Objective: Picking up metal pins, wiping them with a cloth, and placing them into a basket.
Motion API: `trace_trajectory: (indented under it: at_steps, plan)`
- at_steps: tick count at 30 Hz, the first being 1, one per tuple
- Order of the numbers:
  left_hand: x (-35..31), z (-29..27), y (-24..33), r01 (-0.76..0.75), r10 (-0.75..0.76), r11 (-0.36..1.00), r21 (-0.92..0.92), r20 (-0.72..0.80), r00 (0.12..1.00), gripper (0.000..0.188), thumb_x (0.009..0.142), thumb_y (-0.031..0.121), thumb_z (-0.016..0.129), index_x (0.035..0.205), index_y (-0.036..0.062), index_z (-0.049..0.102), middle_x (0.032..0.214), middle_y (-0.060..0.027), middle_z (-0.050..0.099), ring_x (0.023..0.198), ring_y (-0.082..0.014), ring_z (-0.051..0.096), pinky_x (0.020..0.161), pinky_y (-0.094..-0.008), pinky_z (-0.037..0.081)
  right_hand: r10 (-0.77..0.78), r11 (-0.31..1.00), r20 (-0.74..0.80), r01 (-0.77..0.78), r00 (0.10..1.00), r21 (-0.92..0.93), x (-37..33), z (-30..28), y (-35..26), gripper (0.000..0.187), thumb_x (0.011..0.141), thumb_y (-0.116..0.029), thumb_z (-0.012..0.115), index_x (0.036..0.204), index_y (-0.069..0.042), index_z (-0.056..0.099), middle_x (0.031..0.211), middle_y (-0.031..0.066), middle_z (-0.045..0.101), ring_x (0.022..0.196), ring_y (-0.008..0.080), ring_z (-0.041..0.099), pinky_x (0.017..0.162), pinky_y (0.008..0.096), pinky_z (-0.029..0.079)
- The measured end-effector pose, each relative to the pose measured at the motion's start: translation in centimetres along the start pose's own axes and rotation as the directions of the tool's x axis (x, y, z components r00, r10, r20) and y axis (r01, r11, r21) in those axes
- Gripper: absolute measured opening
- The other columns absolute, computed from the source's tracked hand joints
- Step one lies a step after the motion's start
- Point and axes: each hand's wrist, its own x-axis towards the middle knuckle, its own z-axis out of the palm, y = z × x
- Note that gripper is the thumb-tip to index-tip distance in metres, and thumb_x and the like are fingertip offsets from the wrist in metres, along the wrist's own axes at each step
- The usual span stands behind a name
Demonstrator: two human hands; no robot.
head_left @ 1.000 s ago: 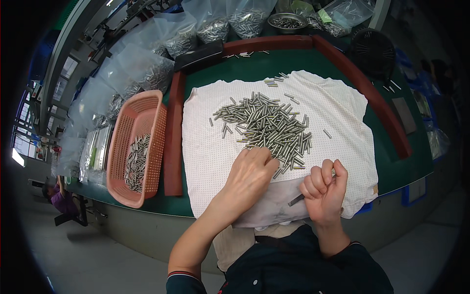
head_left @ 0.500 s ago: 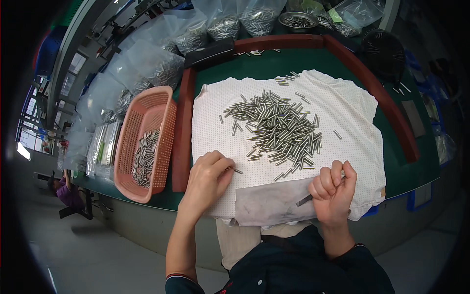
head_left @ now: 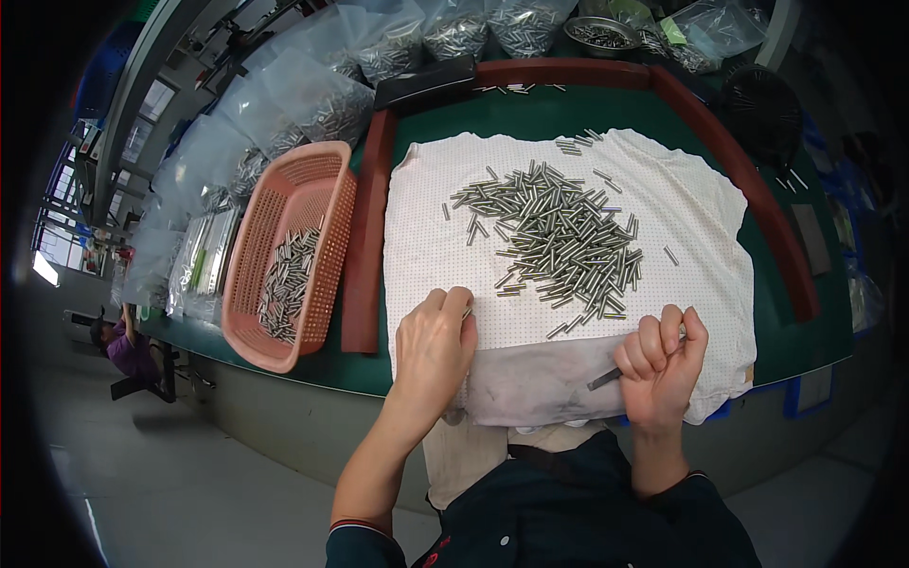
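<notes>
My left hand (head_left: 434, 346) is closed above the near left of a dotted white cloth (head_left: 431, 227). Its thumb and fingertips pinch a small metal pin (head_left: 468, 311), mostly hidden by the fingers. At the near right my right hand (head_left: 663, 371) is curled, with its fingers around a dark, narrow, flat tool (head_left: 603, 380); the tool's kind does not show. That tool sticks out leftward over a smudged grey cloth (head_left: 530, 388), which lies between my hands along the near edge. Beyond both hands, a large heap of short metal pins (head_left: 573, 237) rests on the white cloth, with several scattered around it.
Red-brown rails (head_left: 369, 237) border the green tabletop (head_left: 445, 118). At left stands a pink perforated basket (head_left: 244, 275) partly filled with pins. Clear bags of pins (head_left: 388, 52) and a metal bowl (head_left: 602, 36) line the back. A person (head_left: 133, 350) sits far left.
My left hand has shifted right toward the grey cloth, and the pin in it now shows less. My right hand keeps its grip on the tool. The whole view has shifted slightly.
</notes>
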Motion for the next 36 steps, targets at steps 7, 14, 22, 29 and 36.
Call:
trace_trajectory:
  at_steps: [7, 14, 22, 29, 36]
  plan:
    - [-0.9, -0.4, -0.5, -0.086, 0.085, 0.992, 0.089, 0.025, 0.996, 0.009, 0.068, 0.001, 0.06, 0.076, 0.0, 0.056, 0.07, -0.0115, 0.054, 0.062, -0.0283, 0.054, 0.056, -0.0363, 0.041, 0.024, 0.999, -0.004, -0.024, 1.0, 0.038, 0.0, 0.3, -0.4, 0.039, 0.092, -0.03, 0.024, 0.058, -0.012, 0.03, 0.045, -0.0026, 0.025, 0.037, 0.0076, 0.017, 0.037, 0.0229, 0.018]
    - [-3.0, -2.9, 0.7, -0.224, 0.278, 0.944, -0.244, 0.217, 0.936, 0.016, 0.063, -0.001, 0.062, 0.078, 0.003, 0.055, 0.071, -0.0065, 0.05, 0.064, -0.0226, 0.049, 0.06, -0.032, 0.039, -0.021, 1.0, 0.115, 0.022, 0.993, -0.009, -0.5, 2.5, 0.8, 0.04, 0.092, -0.031, 0.02, 0.059, -0.012, 0.031, 0.045, -0.0017, 0.026, 0.038, 0.0081, 0.017, 0.039, 0.0236, 0.019]
    - [-4.7, -1.6, 1.3, -0.08, 0.168, 0.908, -0.411, 0.183, 0.969, 0.018, 0.065, 0.0, 0.064, 0.082, 0.0015, 0.056, 0.076, -0.0086, 0.049, 0.07, -0.0247, 0.051, 0.06, -0.033, 0.042, 0.038, 0.995, 0.28, -0.01, 0.959, -0.103, -0.1, 4.0, 5.1, 0.039, 0.092, -0.031, 0.022, 0.061, -0.01, 0.032, 0.047, -0.0014, 0.028, 0.04, 0.0081, 0.019, 0.042, 0.0239, 0.021]
    - [-6.0, -0.4, 1.2, -0.032, 0.052, 0.916, -0.401, 0.039, 0.998, 0.017, 0.062, -0.001, 0.066, 0.078, 0.0017, 0.06, 0.071, -0.0076, 0.051, 0.063, -0.0228, 0.052, 0.053, -0.0318, 0.042, -0.076, 0.986, 0.3, 0.116, 0.951, -0.116, 0.0, 3.1, 7.8, 0.035, 0.091, -0.026, 0.028, 0.063, -0.006, 0.035, 0.049, 0.0006, 0.03, 0.043, 0.0074, 0.021, 0.041, 0.024, 0.021]
    - [-6.3, -0.2, 1.3, -0.028, 0.033, 0.924, -0.381, 0.008, 0.999, 0.018, 0.063, -0.004, 0.065, 0.08, 0.0013, 0.063, 0.072, -0.0064, 0.053, 0.059, -0.0168, 0.054, 0.05, -0.0255, 0.043, -0.118, 0.986, 0.271, 0.144, 0.955, -0.079, 0.0, 3.2, 8.1, 0.035, 0.091, -0.027, 0.028, 0.063, -0.007, 0.034, 0.048, 0.0003, 0.029, 0.043, 0.0074, 0.021, 0.041, 0.0236, 0.021]
